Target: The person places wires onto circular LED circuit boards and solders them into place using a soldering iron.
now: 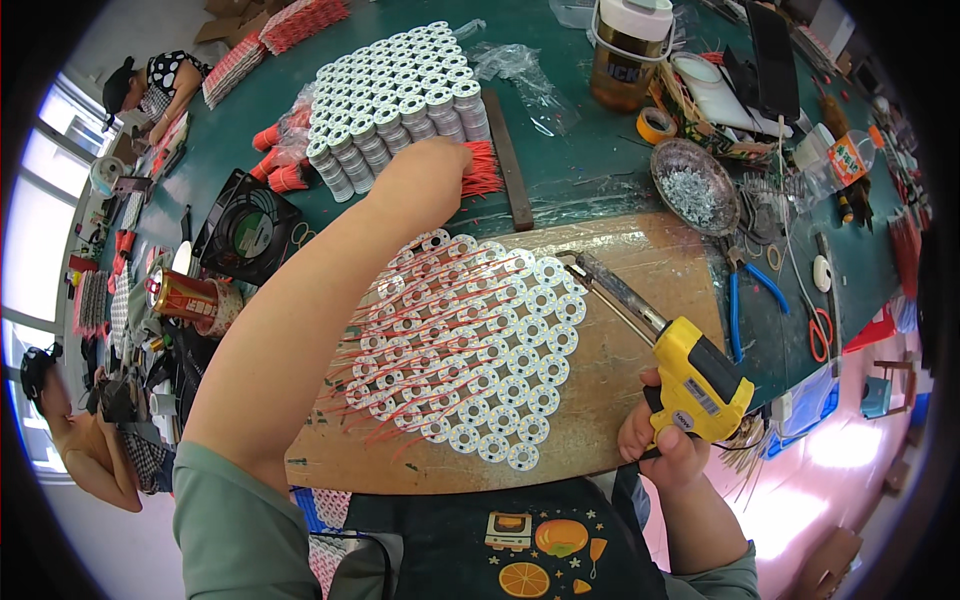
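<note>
My left hand [425, 185] reaches across to a bundle of short red wires [483, 168], its bent fingers pinched at the bundle's near end; the fingertips are partly hidden. In my right hand [665, 440] is a yellow and black soldering gun [700, 385], held by its grip. The gun's metal tip points up and left, close to the top right corner of an array of round white LED boards [531, 329]. These lie in tight rows on a brown wooden board [640, 285]. Red wires run across the left and middle rows; the rightmost boards show none.
Tall stacks of round boards [390, 95] stand behind, beside a dark metal bar [508, 165]. Rightward are a metal bowl [657, 172] of small pieces, blue-handled pliers [736, 310] and scissors [820, 335]. A black fan [245, 225] sits left. Two other people [165, 85] are along the left.
</note>
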The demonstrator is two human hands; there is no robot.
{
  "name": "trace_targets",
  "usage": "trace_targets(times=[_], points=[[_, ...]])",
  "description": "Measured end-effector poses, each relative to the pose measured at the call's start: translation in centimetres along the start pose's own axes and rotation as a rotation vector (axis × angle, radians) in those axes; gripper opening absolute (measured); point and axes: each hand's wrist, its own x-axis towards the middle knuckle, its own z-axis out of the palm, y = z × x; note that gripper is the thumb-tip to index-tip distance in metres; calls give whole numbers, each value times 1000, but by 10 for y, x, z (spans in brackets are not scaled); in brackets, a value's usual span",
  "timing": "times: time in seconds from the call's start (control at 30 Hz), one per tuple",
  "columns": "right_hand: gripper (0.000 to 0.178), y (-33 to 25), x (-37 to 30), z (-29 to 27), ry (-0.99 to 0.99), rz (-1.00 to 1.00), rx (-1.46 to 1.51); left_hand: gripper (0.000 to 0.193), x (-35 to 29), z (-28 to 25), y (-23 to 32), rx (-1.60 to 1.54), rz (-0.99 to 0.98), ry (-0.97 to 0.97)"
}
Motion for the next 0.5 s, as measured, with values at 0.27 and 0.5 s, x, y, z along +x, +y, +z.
trace_targets(times=[0.27,0.5], points=[[81,-1,0,0,0,16,3,18,3,-5,8,183,-38,-79],[76,6,0,-4,-19,-24,15,14,-4,-22,8,307,45,59]])
